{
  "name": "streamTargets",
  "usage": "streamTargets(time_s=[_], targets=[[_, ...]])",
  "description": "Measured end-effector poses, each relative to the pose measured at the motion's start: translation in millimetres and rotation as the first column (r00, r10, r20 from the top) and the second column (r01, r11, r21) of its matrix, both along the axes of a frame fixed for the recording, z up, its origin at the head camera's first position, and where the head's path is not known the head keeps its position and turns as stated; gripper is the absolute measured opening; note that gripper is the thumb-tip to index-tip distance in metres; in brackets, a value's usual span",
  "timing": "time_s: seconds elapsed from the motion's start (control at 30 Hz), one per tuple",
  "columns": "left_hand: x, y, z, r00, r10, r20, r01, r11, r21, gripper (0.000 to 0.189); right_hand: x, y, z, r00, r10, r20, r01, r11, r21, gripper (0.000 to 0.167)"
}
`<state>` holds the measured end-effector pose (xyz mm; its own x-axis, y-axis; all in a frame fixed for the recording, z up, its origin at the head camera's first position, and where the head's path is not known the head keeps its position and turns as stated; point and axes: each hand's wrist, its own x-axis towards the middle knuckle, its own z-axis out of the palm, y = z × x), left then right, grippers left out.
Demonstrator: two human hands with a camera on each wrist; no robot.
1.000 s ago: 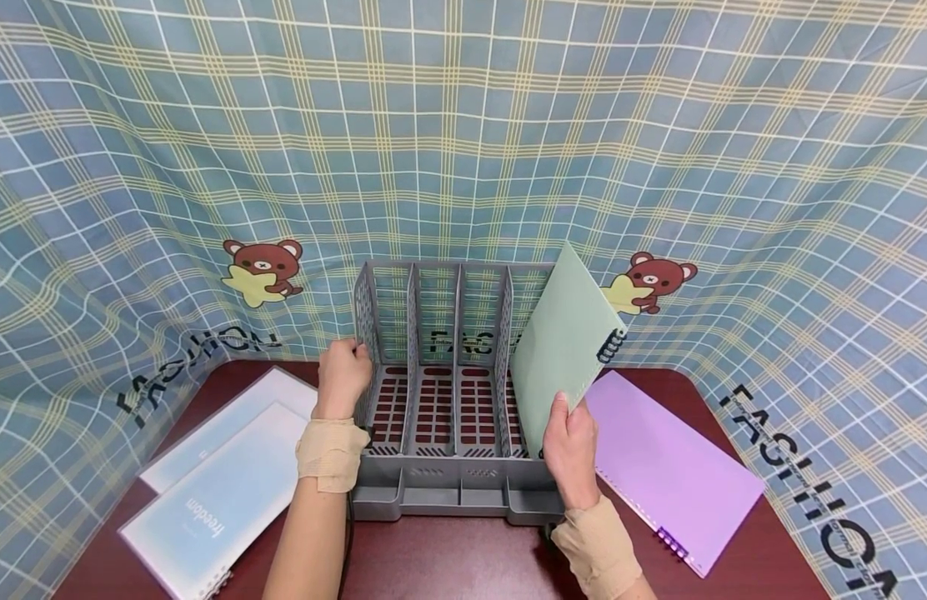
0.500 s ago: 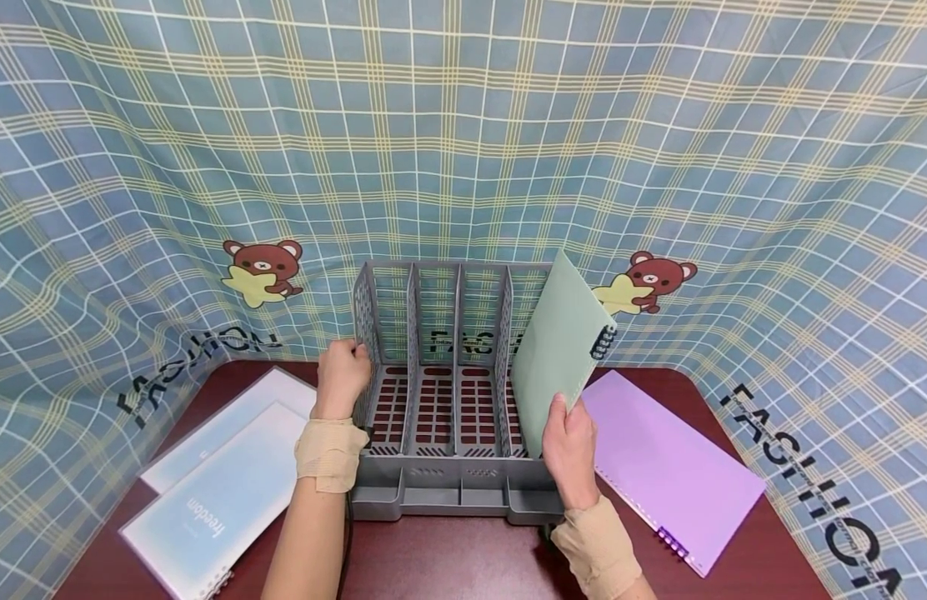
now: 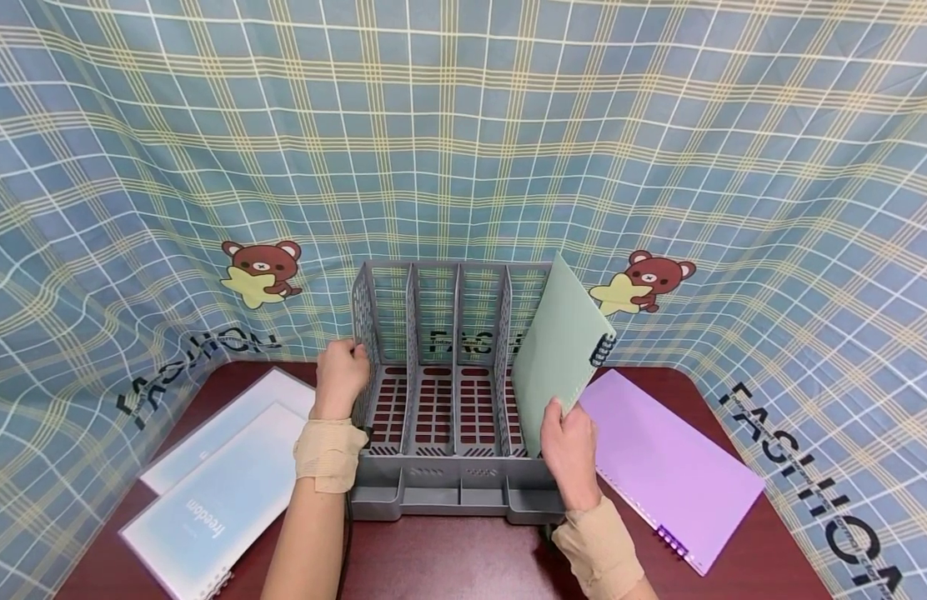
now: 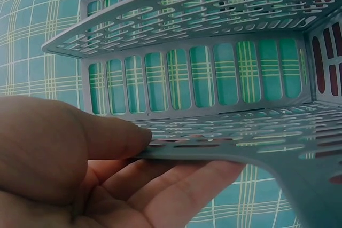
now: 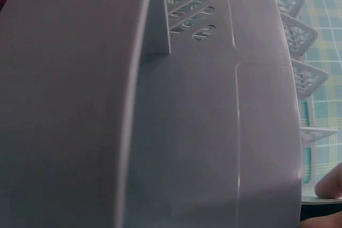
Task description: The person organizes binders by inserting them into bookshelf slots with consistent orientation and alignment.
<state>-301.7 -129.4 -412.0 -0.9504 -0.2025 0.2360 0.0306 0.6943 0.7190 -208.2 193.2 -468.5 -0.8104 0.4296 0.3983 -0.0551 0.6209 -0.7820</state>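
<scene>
A grey file rack (image 3: pixel 433 475) with upright perforated dividers stands on the table. My left hand (image 3: pixel 342 379) grips the edge of its left side panel (image 4: pixel 214 153); in the left wrist view the thumb lies on one face and the fingers on the other. My right hand (image 3: pixel 568 446) pinches the lower edge of a pale green ring-bound notebook (image 3: pixel 557 358), thumb towards me. The notebook stands tilted in the rightmost compartment, its black rings facing right. In the right wrist view the rack's front covers most of the picture, and only fingertips (image 5: pixel 330 185) show at the edge.
A purple ring-bound notebook (image 3: pixel 673 467) lies to the right of the rack. Two overlapping pale blue notebooks (image 3: pixel 216 492) lie on the left. The dark red table (image 3: pixel 456 558) is backed by a plaid cloth (image 3: pixel 448 167) with bear prints.
The green notebook has shifted slightly left and down in the rightmost compartment, with my right hand still holding its edge. My left hand has stayed on the side panel.
</scene>
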Motion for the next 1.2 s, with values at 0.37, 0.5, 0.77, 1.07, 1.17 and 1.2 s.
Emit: streamTargets(time_s=[0.37,0.5,0.77,1.07,1.17,1.2], targets=[[0.2,0.4,0.5,1.0,0.002,0.003,-0.002,1.0,0.006,0.037,2.4,2.1,4.0,0.999,0.0,0.045,-0.003,0.999,0.054,0.044],[-0.2,-0.5,0.3,1.0,-0.005,0.0,0.005,1.0,0.008,0.037,2.7,3.1,5.8,0.998,0.006,0.061,-0.01,0.997,0.074,0.045],[-0.5,-0.5,-0.6,1.0,-0.007,-0.005,0.008,1.0,0.019,0.04,2.5,4.4,4.4,0.998,0.011,0.058,-0.016,0.996,0.093,0.047],[-0.1,0.6,-0.1,1.0,-0.005,0.016,0.004,0.999,0.037,0.036,3.2,4.9,5.7,0.997,0.015,0.078,-0.022,0.996,0.084,0.046],[0.5,1.6,0.4,1.0,-0.007,0.014,0.007,0.999,0.037,0.037,4.0,4.7,6.5,0.997,0.019,0.079,-0.025,0.997,0.075,0.044],[0.6,1.9,0.4,1.0,-0.008,0.014,0.007,0.999,0.039,0.037,4.2,4.8,6.4,0.997,0.02,0.077,-0.026,0.997,0.073,0.043]])
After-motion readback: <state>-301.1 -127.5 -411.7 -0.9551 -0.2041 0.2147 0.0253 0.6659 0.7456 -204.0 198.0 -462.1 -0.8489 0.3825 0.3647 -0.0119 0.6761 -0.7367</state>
